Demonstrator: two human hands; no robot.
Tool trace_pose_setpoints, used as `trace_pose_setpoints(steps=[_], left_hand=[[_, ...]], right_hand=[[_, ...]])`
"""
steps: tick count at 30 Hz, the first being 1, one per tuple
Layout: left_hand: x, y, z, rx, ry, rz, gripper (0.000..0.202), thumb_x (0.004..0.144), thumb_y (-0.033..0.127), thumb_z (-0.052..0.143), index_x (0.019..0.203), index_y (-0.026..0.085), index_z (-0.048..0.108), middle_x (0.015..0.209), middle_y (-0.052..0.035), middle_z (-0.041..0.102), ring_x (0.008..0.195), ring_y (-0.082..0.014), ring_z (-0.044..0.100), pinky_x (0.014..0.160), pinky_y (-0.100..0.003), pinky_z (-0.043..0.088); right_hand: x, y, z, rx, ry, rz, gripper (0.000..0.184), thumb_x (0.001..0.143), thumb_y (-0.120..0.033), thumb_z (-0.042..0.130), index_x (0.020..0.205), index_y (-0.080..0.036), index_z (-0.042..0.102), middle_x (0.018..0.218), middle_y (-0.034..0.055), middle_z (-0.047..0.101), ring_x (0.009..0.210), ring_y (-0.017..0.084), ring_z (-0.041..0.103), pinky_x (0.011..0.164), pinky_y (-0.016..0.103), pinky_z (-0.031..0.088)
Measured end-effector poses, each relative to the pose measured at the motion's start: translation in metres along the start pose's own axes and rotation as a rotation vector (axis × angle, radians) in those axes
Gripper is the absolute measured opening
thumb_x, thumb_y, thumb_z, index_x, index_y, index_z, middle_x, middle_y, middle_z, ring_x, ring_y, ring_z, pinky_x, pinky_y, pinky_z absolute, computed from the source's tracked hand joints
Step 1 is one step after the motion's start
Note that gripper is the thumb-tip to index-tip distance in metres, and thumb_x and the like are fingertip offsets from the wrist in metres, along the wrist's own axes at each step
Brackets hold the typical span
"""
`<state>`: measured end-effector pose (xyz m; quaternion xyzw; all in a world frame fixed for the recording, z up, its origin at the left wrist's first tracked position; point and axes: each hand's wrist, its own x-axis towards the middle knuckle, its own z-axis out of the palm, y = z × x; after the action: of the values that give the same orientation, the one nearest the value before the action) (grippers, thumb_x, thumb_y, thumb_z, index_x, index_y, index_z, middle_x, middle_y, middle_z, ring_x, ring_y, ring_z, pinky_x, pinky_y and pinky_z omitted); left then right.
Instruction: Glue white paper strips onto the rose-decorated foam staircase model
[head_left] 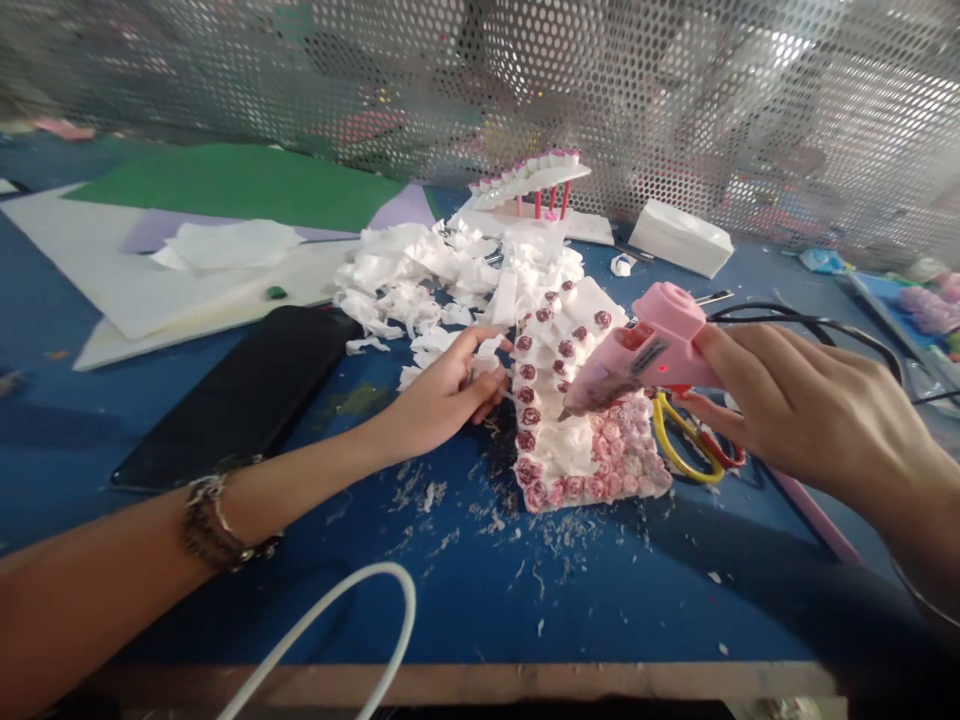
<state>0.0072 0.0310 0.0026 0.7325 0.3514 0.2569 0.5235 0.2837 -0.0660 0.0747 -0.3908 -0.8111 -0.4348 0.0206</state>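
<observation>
My right hand [795, 400] grips a pink hot glue gun [675, 335] whose nozzle points down and left, over a board covered with small roses [619, 455]. Dark red roses line the board's left edge, pale pink ones fill its lower right, and bare white patches show between. Just left of the board, my left hand [465, 380] is closed with a scrap of white paper [487, 355] between thumb and fingers. Whether the nozzle touches the board, I cannot tell.
Crumpled white paper [420, 275] is heaped behind my left hand. A black phone [240, 395] lies left, yellow-handled scissors [686, 445] right of the board. Behind stand a small model [536, 180] on red posts and a white box [681, 238]. A white cable [405, 600] loops in front.
</observation>
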Motion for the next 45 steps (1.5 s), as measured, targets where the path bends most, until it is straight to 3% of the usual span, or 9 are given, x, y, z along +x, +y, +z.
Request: trace_pose_setpoints(steps=[8,14,19,24,28,33,37,41,45], left_hand=[[0.001,0.002,0.000,0.015,-0.003,-0.016,0.027,0.089,0.032,0.039,0.111,0.018,0.033,0.057,0.0072,0.043,0.046,-0.0053,0.042,0.047,-0.017,0.034],[0.001,0.001,0.000,0.011,0.001,-0.015,0.031,0.089,0.034,0.040,0.115,0.019,0.032,0.058,0.0072,0.044,0.047,-0.0054,0.042,0.047,-0.017,0.034],[-0.001,0.001,0.000,0.018,0.002,-0.004,0.033,0.089,0.037,0.040,0.114,0.018,0.032,0.060,0.0064,0.044,0.047,-0.0055,0.042,0.047,-0.018,0.033],[-0.001,0.001,0.000,0.033,0.004,-0.014,0.037,0.089,0.038,0.040,0.118,0.018,0.032,0.058,0.0060,0.045,0.047,-0.0066,0.043,0.046,-0.018,0.033],[-0.001,0.003,0.000,0.042,0.008,-0.039,0.037,0.089,0.039,0.040,0.118,0.018,0.033,0.057,0.0056,0.045,0.048,-0.0071,0.044,0.046,-0.018,0.034],[-0.001,0.001,0.000,0.029,0.011,-0.033,0.033,0.089,0.038,0.041,0.116,0.020,0.034,0.057,0.0058,0.045,0.048,-0.0063,0.044,0.047,-0.017,0.034],[0.000,0.000,0.000,0.021,0.002,-0.022,0.034,0.090,0.035,0.040,0.119,0.020,0.032,0.059,0.0056,0.045,0.048,-0.0061,0.044,0.047,-0.017,0.034],[-0.001,0.002,0.000,0.032,0.007,-0.031,0.036,0.089,0.035,0.040,0.120,0.019,0.032,0.060,0.0048,0.046,0.048,-0.0063,0.043,0.046,-0.018,0.033],[-0.001,0.002,0.000,0.035,0.001,-0.021,0.034,0.089,0.035,0.040,0.119,0.019,0.032,0.063,0.0040,0.047,0.048,-0.0063,0.044,0.046,-0.018,0.034]], right_hand=[[-0.005,0.001,-0.002,-0.055,-0.042,0.035,0.032,0.082,-0.023,0.052,0.113,-0.014,0.048,0.085,0.0034,0.061,0.068,0.013,0.052,0.050,0.026,0.034],[-0.008,0.005,-0.002,-0.022,-0.013,0.017,0.038,0.082,-0.033,0.051,0.116,-0.015,0.047,0.088,0.0037,0.062,0.065,0.012,0.053,0.050,0.026,0.036],[-0.001,0.000,-0.002,0.027,-0.036,-0.026,0.033,0.084,-0.019,0.047,0.115,-0.013,0.046,0.087,0.0032,0.062,0.069,0.013,0.054,0.052,0.027,0.038],[-0.002,0.002,0.000,0.005,0.006,-0.015,0.034,0.082,-0.028,0.052,0.112,-0.013,0.048,0.087,0.0043,0.061,0.066,0.013,0.053,0.051,0.027,0.039],[-0.008,0.006,-0.001,-0.020,-0.047,-0.006,0.032,0.081,-0.022,0.052,0.111,-0.013,0.048,0.091,0.0045,0.062,0.068,0.013,0.053,0.051,0.027,0.038],[-0.013,0.009,-0.002,-0.023,-0.021,0.010,0.036,0.081,-0.031,0.053,0.112,-0.013,0.048,0.090,0.0055,0.061,0.065,0.013,0.052,0.049,0.027,0.036],[-0.016,0.009,0.001,-0.033,-0.081,0.027,0.028,0.082,-0.025,0.050,0.109,-0.016,0.049,0.088,0.0035,0.060,0.067,0.013,0.052,0.051,0.028,0.035],[-0.019,0.009,0.004,-0.012,-0.066,0.063,0.035,0.081,-0.030,0.052,0.113,-0.015,0.048,0.085,0.0035,0.059,0.066,0.012,0.050,0.051,0.027,0.035],[-0.019,0.010,0.004,-0.030,-0.075,0.077,0.028,0.083,-0.027,0.049,0.108,-0.016,0.050,0.083,0.0032,0.058,0.063,0.012,0.048,0.049,0.027,0.033]])
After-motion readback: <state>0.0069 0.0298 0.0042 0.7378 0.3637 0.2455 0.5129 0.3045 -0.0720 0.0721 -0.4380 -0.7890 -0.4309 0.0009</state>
